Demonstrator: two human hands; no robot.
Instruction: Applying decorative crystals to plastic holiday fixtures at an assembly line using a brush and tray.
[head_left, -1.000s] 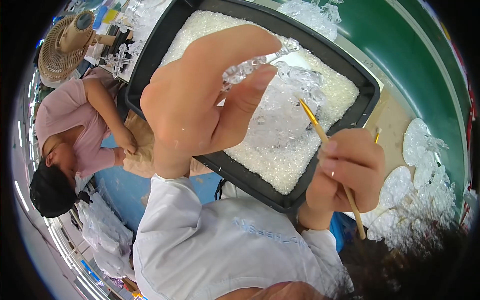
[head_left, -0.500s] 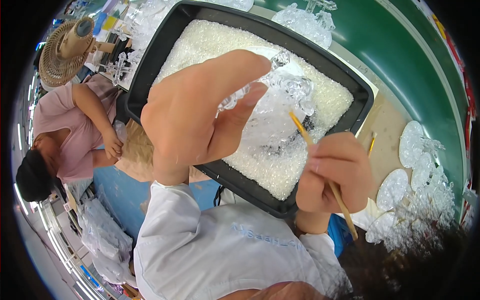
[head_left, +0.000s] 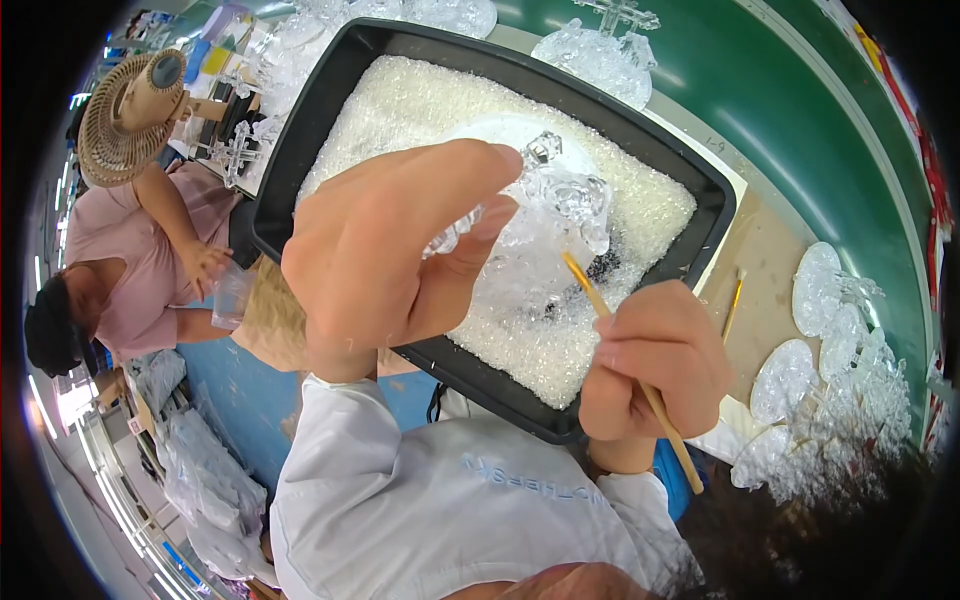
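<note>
Over the black tray (head_left: 718, 190), my left hand (head_left: 375, 250) is closed on a clear figurine (head_left: 575, 205) with a whitish base. Thumb and index finger grip its upper part, and the palm hides some of it. White, glassy granules (head_left: 405, 100) fill the tray beneath. My right hand (head_left: 660, 360) pinches a thin paintbrush (head_left: 668, 430) by its wooden handle. Its yellowish tip is at the figurine's lower right edge; I cannot tell whether the two touch.
More clear figurines (head_left: 600, 65) stand beyond the tray, and others (head_left: 785, 380) lie to the right near a second brush (head_left: 735, 305). A green curved surface (head_left: 760, 100) borders the table. At left sit a person (head_left: 150, 260) and a tan fan (head_left: 125, 120).
My right hand and the brush have shifted slightly left and down. The figurine has moved a little left in my left hand. The person's hand at left has moved over a clear container.
</note>
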